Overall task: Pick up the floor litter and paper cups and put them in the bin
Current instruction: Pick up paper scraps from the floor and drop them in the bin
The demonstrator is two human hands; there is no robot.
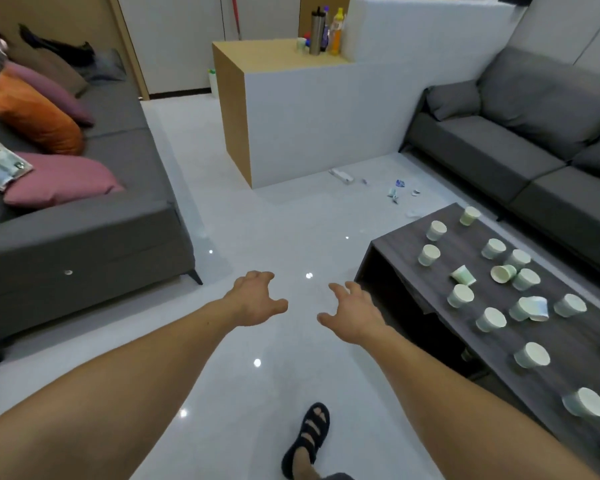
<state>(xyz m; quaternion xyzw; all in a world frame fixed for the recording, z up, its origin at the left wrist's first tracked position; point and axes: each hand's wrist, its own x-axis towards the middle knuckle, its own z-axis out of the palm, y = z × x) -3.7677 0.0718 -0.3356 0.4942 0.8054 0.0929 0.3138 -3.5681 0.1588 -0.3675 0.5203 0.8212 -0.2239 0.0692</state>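
Note:
Several paper cups [460, 295] stand or lie tipped on the dark coffee table [413, 268] at the right. Scraps of litter [397, 190] and a white wrapper [341, 175] lie on the white floor beyond the table, near the counter's foot. My left hand [257, 299] and my right hand [352, 315] reach forward over the floor, fingers loosely spread, holding nothing. Both are well short of the litter. No bin is in view.
A grey sofa with orange and pink cushions [37, 114] fills the left. Another grey sofa [520, 133] runs along the right behind the table. A white and wood counter [291, 116] with bottles [336, 32] stands ahead. My sandalled foot [309, 438] is on the floor.

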